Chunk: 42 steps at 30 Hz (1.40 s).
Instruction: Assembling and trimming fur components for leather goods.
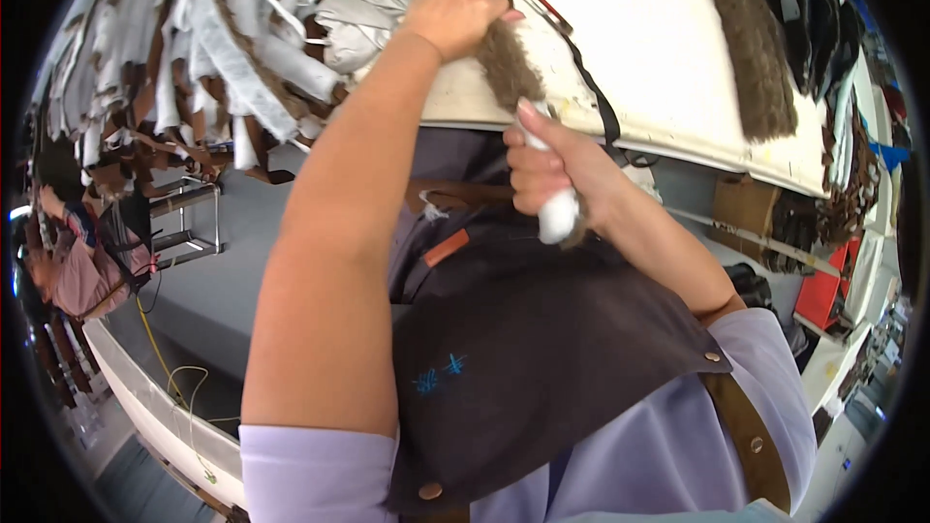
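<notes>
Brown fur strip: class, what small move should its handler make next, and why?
Perhaps draw the right hand gently toward the body to tension the brown fur strip. The strip spans the gap between the hands: the left hand grips its far end over the white table, and the right is closed around white material.

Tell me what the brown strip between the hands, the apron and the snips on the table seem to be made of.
Brown strip: fur, real or imitation I can't tell; its dense, fuzzy pile shows it. Apron: probably matte woven cloth, judging by its soft, dull folds. Snips: likely metal blades, being thin, dark and pointed; the red part could be plastic or painted metal.
</notes>
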Each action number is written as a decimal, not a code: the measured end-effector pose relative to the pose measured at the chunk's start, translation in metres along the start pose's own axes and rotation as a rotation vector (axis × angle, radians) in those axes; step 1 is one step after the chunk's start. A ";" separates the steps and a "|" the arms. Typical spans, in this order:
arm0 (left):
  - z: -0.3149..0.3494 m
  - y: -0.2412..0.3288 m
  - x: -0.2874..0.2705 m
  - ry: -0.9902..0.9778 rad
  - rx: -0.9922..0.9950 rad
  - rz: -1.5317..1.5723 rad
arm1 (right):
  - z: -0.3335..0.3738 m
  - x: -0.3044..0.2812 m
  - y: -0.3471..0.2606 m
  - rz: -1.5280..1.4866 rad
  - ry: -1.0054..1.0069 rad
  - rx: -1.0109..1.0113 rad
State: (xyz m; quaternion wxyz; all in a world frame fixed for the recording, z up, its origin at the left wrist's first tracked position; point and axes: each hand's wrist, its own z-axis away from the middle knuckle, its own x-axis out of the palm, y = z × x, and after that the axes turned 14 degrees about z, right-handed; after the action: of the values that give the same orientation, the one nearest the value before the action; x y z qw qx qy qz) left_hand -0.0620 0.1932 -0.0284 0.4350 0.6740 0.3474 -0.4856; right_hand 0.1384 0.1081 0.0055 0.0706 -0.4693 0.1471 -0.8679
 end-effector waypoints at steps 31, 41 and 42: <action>-0.006 0.004 0.011 0.058 0.133 -0.079 | 0.144 -0.057 0.084 0.625 0.511 -0.007; -0.008 0.011 0.015 0.068 0.266 -0.107 | 0.159 -0.103 0.106 1.398 0.621 -0.183; -0.008 0.012 0.015 0.068 0.279 -0.101 | 0.160 -0.105 0.108 1.567 0.610 -0.153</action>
State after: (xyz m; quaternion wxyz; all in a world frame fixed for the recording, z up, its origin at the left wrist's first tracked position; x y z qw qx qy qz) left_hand -0.0447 0.1966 -0.0384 0.3003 0.7255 0.3247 -0.5273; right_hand 0.3285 0.0028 -0.0303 0.5774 0.0198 0.5010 -0.6444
